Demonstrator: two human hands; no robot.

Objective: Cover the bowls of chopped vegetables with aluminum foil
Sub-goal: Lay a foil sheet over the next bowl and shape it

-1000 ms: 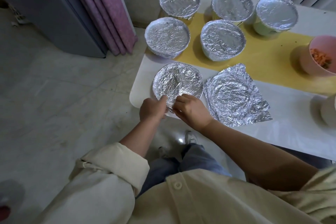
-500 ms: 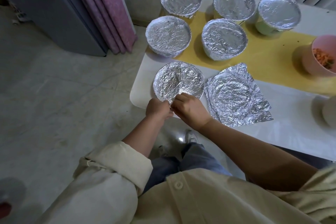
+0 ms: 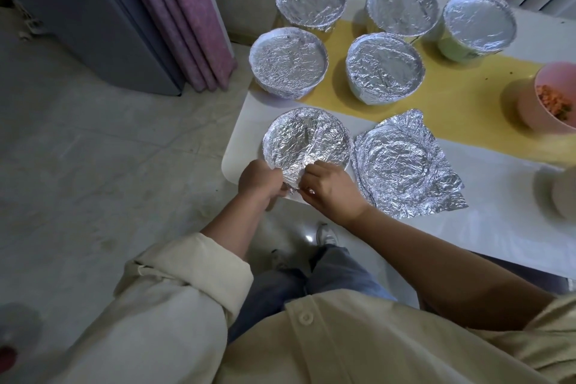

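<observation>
A foil-covered bowl point(image 3: 307, 142) stands at the table's near left corner. My left hand point(image 3: 258, 179) and my right hand point(image 3: 330, 188) both pinch the foil's loose edge at the bowl's near rim, close together. A loose crumpled foil sheet point(image 3: 402, 165) with a round imprint lies flat to the right of that bowl. Several more foil-covered bowls point(image 3: 385, 67) stand behind on the yellow mat point(image 3: 442, 106). An uncovered pink bowl point(image 3: 551, 97) with chopped orange and green vegetables sits at the right edge.
The white table point(image 3: 467, 234) has its rounded corner just left of my hands. A pale bowl point(image 3: 564, 193) is half out of view at the right. A purple curtain point(image 3: 184, 15) and a grey cabinet point(image 3: 78, 9) stand left of the table, across tiled floor.
Both hands have slid down from the top of the near bowl's foil to its near rim and pulled the foil edge toward me.
</observation>
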